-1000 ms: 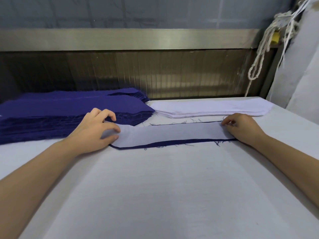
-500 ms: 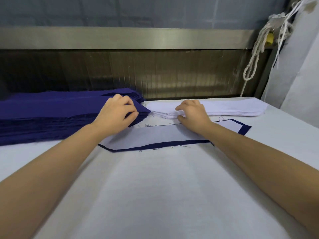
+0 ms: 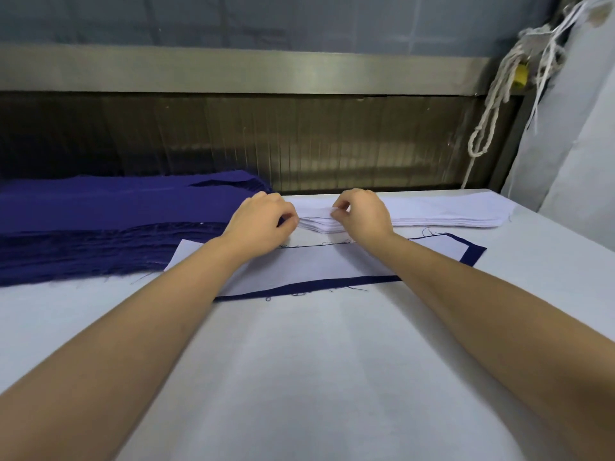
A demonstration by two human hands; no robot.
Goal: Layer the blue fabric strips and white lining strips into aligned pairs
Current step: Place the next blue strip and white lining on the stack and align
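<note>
Step (judged): start of a new pair, one lining strip being peeled off its pile.
Right hand: right hand (image 3: 362, 216) thumb + forefinger pinch the left end of top lining strip (image 3: 316, 211); end raised a bit off white lining stack (image 3: 442, 212).
Left hand: left hand (image 3: 261, 224) fingers curled at right end of blue stack (image 3: 116, 217); can't tell if they grip a strip, tips hidden.
Laid pair: laid pair (image 3: 316, 266) flat on table (image 3: 299, 377), just on near side of both piles, under both forearms; white on top, blue showing along near edge + right end.
Axis: all strips run left-right across table; blue pile left, white pile right, ends meeting btwn the hands.
How to do well: take one ply only, roll thumb to split layers; lift w/o twist, keep long axis left-right; square ends + edges on blue partner before smoothing.
Risk (judged): thin plies cling, two may come up.
</note>
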